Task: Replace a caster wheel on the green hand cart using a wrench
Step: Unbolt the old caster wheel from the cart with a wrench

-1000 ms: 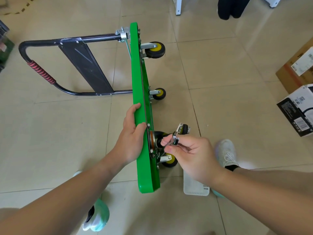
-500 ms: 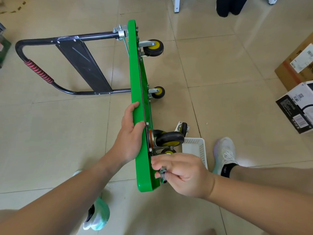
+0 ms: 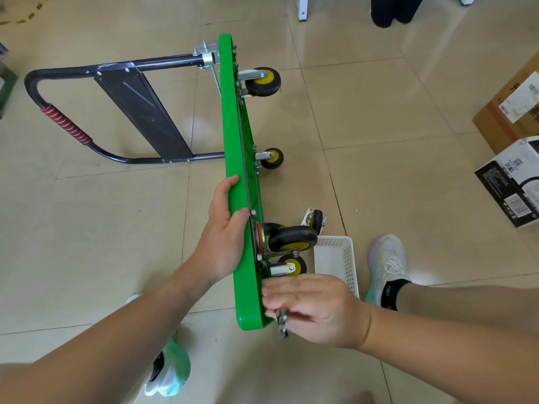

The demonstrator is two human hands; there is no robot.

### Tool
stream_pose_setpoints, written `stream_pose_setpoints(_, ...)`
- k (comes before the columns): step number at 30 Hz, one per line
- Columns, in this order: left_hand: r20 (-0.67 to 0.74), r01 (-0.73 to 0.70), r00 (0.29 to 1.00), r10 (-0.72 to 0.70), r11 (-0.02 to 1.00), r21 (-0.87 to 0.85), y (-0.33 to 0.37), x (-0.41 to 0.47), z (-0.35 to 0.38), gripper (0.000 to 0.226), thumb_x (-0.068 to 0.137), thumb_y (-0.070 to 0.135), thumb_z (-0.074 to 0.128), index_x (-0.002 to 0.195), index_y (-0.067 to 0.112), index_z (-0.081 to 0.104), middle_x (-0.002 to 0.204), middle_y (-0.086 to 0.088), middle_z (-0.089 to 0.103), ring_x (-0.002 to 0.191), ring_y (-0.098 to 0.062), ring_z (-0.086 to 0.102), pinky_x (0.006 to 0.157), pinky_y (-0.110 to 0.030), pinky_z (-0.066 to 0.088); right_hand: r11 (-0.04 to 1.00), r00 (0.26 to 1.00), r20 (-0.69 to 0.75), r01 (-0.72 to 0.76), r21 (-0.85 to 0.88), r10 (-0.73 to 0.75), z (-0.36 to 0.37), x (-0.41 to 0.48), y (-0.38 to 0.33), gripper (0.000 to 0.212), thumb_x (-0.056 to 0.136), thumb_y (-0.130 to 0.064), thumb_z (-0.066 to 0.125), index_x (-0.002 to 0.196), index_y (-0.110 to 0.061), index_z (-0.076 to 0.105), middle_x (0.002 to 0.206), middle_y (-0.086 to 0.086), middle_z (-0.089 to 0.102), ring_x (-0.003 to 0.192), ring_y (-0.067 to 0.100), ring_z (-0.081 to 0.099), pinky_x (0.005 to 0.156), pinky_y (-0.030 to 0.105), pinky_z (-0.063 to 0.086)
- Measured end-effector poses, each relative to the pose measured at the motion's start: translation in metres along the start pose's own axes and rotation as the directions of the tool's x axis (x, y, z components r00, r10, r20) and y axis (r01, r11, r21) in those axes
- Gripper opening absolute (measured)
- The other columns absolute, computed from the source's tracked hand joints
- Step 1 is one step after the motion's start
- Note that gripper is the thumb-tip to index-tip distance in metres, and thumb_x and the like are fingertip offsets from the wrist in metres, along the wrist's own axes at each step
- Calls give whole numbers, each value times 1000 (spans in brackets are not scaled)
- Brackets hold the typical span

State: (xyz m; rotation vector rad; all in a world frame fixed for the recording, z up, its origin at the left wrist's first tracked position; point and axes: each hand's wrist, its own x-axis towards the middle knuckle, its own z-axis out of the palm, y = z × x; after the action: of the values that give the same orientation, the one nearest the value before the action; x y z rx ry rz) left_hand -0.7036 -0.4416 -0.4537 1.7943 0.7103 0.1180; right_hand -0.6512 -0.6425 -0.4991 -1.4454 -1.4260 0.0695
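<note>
We note wrench (image 3: 282, 324) mostly hidden under our right hand (image 3: 316, 309) — only metal end shows; blurred fingers (image 3: 277, 291) wrap it at near end of green cart (image 3: 233, 135), tipped on edge. Our left hand (image 3: 223, 237) clasps its rim. On floor right: loose caster (image 3: 316, 220), white basket (image 3: 335, 259); boxes (image 3: 507, 188) cut off.

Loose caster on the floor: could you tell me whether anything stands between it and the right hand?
Yes: the basket lies between the loose caster and the right hand, and the mounted casters jut out beside that path.

Green hand cart (image 3: 230, 126) on its edge, wrench (image 3: 282, 323) at near corner
</note>
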Motion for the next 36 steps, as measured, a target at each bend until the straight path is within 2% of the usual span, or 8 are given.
stream_pose_setpoints(5, -2, -5, 1000, 5, 1000, 1, 0, 0, 0, 64, 89, 38, 39, 151, 44, 23, 152, -4, 41, 131, -27, 53, 112, -55, 44, 968, 922, -296, -242, 66, 251, -21, 12, -17, 10, 82, -14, 82, 91, -9, 81, 97, -3, 79, 88, 7, 75, 80, 21, 59)
stream_pose_setpoints(12, -14, -28, 1000, 28, 1000, 3, -4, 3, 0, 62, 88, 38, 38, 147, 49, 24, 151, 1, 41, 130, -19, 53, 113, -48, 43, 685, 608, -331, -560, 465, 722, -48, 12, -3, 24, 78, -3, 81, 82, -26, 82, 87, -4, 79, 76, 7, 74, 75, 16, 56)
stream_pose_setpoints(16, -7, -40, 999, 40, 999, 0, -6, 4, 0, 62, 89, 38, 38, 148, 49, 23, 151, 3, 40, 128, -14, 53, 111, -44, 45, 560, 475, -298, -737, 379, 828, -59, 5, 29, 23, 82, -12, 82, 78, -34, 81, 79, -7, 79, 72, 6, 74, 69, 16, 57)
stream_pose_setpoints(22, 5, -65, 998, 66, 998, -18, -11, 8, 1, 63, 89, 38, 39, 149, 49, 23, 152, 2, 41, 129, -17, 53, 110, -43, 45, 247, 102, -353, -885, 395, 930, -61, -37, 107, 12, 87, -16, 77, 76, -13, 77, 77, 7, 78, 72, 20, 77, 67, 24, 61)
stream_pose_setpoints(24, 17, -77, 997, 77, 997, -21, -15, 9, 0, 61, 90, 38, 39, 147, 53, 25, 150, 4, 43, 125, -12, 55, 103, -32, 47, 136, -16, -420, -934, 330, 907, -56, -51, 136, 17, 88, -22, 73, 75, -11, 76, 72, 8, 76, 74, 25, 75, 71, 34, 60)
stream_pose_setpoints(27, 22, -101, 995, 102, 994, -41, -17, 9, -3, 53, 91, 36, 38, 132, 68, 28, 137, 19, 49, 108, -2, 61, 82, -9, 46, -2, -153, -462, -950, 311, 874, -39, -68, 171, 22, 91, -25, 67, 78, -8, 73, 73, 8, 73, 74, 28, 69, 56, 28, 46)
stream_pose_setpoints(31, -9, -115, 993, 115, 992, -47, -21, 10, -3, 52, 90, 41, 42, 130, 73, 30, 118, 37, 54, 102, -8, 64, 87, -27, 48, -160, -373, -341, -841, 516, 863, -11, -104, 212, 22, 94, -26, 67, 78, -12, 65, 85, 12, 74, 80, 32, 71, 68, 39, 56)
stream_pose_setpoints(36, -64, -143, 989, 136, 984, -105, -35, 13, -3, 57, 86, 44, 46, 138, 68, 35, 137, 23, 57, 111, -21, 66, 98, -57, 50, -286, -515, -133, -652, 703, 847, 10, -133, 249, 15, 94, -21, 71, 85, -12, 64, 99, 13, 73, 96, 30, 72, 96, 45, 57)
